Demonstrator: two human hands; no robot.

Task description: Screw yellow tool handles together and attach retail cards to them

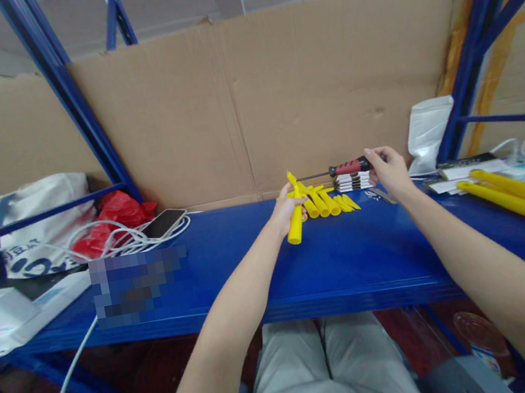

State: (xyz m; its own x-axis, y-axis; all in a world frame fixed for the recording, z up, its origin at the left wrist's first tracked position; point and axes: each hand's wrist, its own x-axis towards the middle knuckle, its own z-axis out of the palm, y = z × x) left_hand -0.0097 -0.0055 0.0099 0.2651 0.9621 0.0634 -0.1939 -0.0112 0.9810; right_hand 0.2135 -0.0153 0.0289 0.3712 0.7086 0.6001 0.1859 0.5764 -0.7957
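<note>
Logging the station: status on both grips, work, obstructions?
Left grip: yellow piece held. Right grip: screwdriver, pointed at piece, contact unclear. Other yellow pieces close by; nothing visibly blocking.

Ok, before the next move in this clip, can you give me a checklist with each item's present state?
1. Yellow part held in the left hand: ok.
2. Screwdriver held by its handle in the right hand: ok.
3. Shaft pointing toward the upper end of the yellow part: ok.
4. Screwdriver's tip seated: cannot tell, too small to make out.
5. Other yellow pieces apart from the held one: cannot tell, they overlap in this view.
6. Small loose bits on the blue table near the right hand: ok.
</note>
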